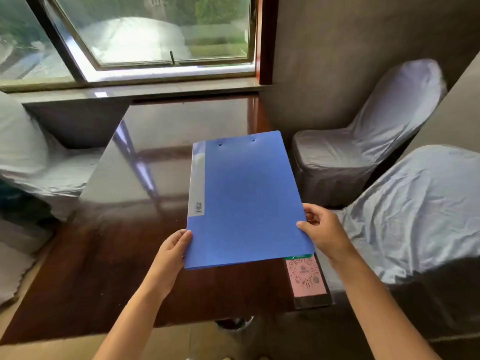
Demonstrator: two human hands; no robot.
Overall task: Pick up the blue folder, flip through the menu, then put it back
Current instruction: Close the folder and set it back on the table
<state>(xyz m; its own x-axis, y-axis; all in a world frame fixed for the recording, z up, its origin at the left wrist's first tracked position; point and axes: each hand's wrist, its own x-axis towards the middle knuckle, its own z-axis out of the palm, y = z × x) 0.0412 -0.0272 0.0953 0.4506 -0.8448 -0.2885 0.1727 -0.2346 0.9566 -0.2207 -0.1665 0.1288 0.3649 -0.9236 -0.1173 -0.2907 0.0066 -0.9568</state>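
The blue folder (246, 201) is closed and held flat a little above the right side of the dark glossy table (124, 250). A grey label strip runs down its left edge. My left hand (172, 246) grips the folder's near left corner, thumb on top. My right hand (324, 229) holds its right edge, thumb on the cover and fingers underneath. A sliver of green paper peeks out at the folder's near right corner.
A pink card with a round printed code (305, 275) lies in a dark sleeve at the table's right edge. Chairs in pale covers stand at the right (376, 141), the near right (420, 211) and the left (28, 157). A window (161, 35) is beyond the table.
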